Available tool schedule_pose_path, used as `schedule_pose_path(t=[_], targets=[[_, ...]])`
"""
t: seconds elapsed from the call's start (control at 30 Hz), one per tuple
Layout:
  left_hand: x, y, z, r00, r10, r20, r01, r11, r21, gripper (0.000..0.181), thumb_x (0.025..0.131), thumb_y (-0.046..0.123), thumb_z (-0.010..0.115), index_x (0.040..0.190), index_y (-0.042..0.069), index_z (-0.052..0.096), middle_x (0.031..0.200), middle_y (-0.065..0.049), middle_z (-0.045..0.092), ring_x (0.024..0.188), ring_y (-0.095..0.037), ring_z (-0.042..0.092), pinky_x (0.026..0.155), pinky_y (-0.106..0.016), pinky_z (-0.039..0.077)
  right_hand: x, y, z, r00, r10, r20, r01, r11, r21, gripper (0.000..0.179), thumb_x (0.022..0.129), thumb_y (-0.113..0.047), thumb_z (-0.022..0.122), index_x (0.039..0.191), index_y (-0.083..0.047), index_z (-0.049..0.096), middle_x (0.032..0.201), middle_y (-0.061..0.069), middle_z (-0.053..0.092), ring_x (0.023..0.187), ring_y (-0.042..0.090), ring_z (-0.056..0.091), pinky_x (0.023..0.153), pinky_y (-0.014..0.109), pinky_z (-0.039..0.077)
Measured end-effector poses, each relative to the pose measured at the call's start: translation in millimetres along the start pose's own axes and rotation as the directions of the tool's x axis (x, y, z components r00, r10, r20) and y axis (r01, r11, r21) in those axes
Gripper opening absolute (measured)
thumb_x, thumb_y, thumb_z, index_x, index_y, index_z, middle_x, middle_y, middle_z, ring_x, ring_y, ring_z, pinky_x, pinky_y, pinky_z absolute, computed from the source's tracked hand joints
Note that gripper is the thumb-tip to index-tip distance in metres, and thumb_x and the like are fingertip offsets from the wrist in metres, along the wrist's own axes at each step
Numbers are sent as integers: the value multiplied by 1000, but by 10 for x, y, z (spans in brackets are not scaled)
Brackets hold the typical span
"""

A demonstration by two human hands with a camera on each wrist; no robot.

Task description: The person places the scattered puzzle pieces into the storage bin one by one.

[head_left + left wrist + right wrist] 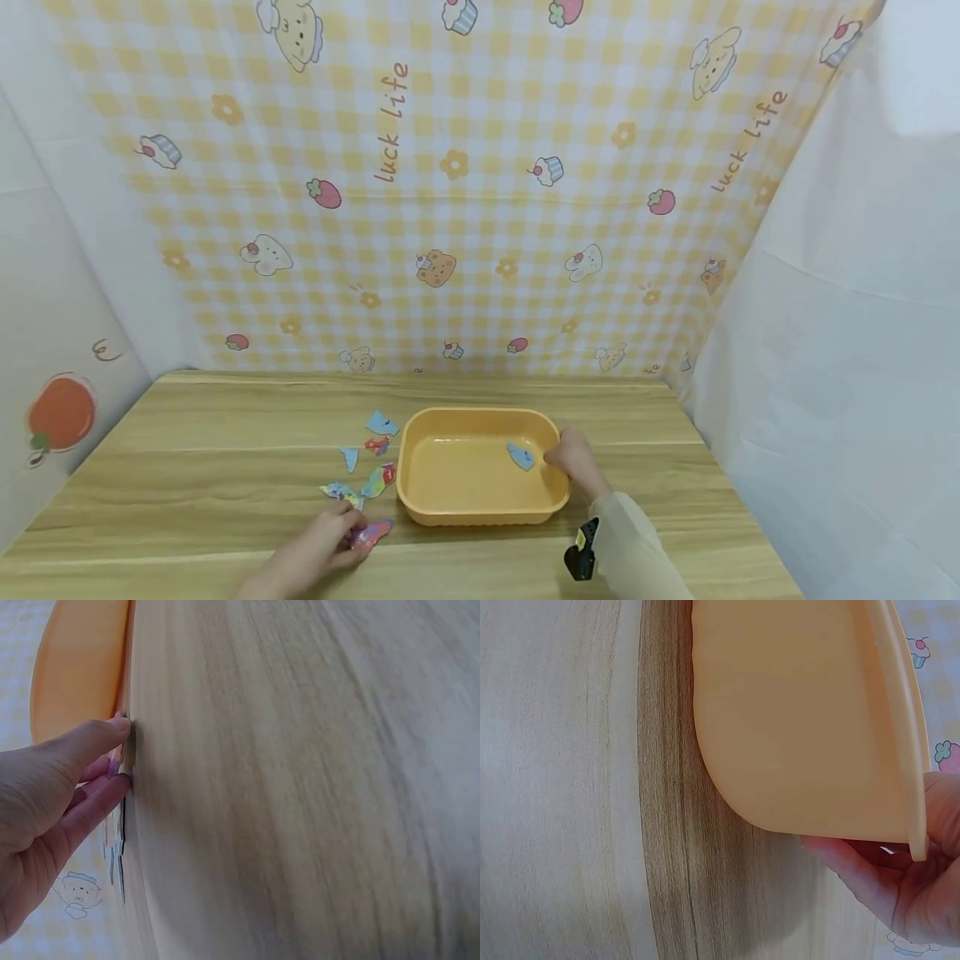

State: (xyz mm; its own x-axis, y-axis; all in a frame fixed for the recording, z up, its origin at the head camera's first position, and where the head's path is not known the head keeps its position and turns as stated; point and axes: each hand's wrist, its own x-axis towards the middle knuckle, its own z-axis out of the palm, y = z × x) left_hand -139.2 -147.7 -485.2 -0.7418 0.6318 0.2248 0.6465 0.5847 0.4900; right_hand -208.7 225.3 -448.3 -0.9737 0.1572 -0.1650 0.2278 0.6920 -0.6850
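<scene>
In the head view my left hand (326,537) pinches a flat pink-and-purple puzzle piece (372,533) on the table, left of the yellow-orange plastic basin (480,518). Seen from the left wrist, the thumb and fingers (90,806) close on its thin edge, and the hand covers part of it. My right hand (573,460) grips the basin's right end. In the right wrist view that hand (922,889) curls over the rim and under the wall of the basin (802,720). One light-blue puzzle piece (521,456) lies inside the basin.
Left of the basin lie several more flat pieces: a blue one (382,423), a red one (377,446), a small light-blue one (349,458) and a multicoloured one (378,481). A wood-grain table (225,467) meets a yellow checked cloth (480,317) behind.
</scene>
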Motion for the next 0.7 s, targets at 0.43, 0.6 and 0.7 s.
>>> schedule_pose_path(t=[0.43, 0.6, 0.7], targets=[[33, 172, 56, 976, -214, 31, 216, 974, -66, 36, 71, 32, 74, 82, 3, 55, 79, -1, 43, 65, -5, 37, 52, -17, 37, 13, -22, -23, 1000, 6, 1, -6, 1000, -17, 17, 70, 8, 57, 86, 11, 51, 73, 11, 51, 64, 18, 51, 55, 28, 49], [81, 227, 125, 964, -266, 25, 266, 964, -11, 32, 69, 22, 76, 80, 3, 53, 77, -1, 41, 66, -8, 35, 53, -20, 35, -3, -13, -15, 1000, -13, -7, 13, 1000, -12, 16, 69, 8, 57, 84, 11, 50, 72, 10, 50, 64, 18, 50, 55, 29, 49], [88, 212, 147, 977, -212, 2, 212, 977, 8, 21, 72, 10, 73, 76, 6, 53, 75, 1, 42, 66, -5, 35, 54, -19, 36, 6, -15, -5, 1000, 8, -5, -8, 1000, -18, 17, 70, 8, 57, 86, 11, 51, 74, 12, 53, 65, 19, 52, 56, 29, 50]])
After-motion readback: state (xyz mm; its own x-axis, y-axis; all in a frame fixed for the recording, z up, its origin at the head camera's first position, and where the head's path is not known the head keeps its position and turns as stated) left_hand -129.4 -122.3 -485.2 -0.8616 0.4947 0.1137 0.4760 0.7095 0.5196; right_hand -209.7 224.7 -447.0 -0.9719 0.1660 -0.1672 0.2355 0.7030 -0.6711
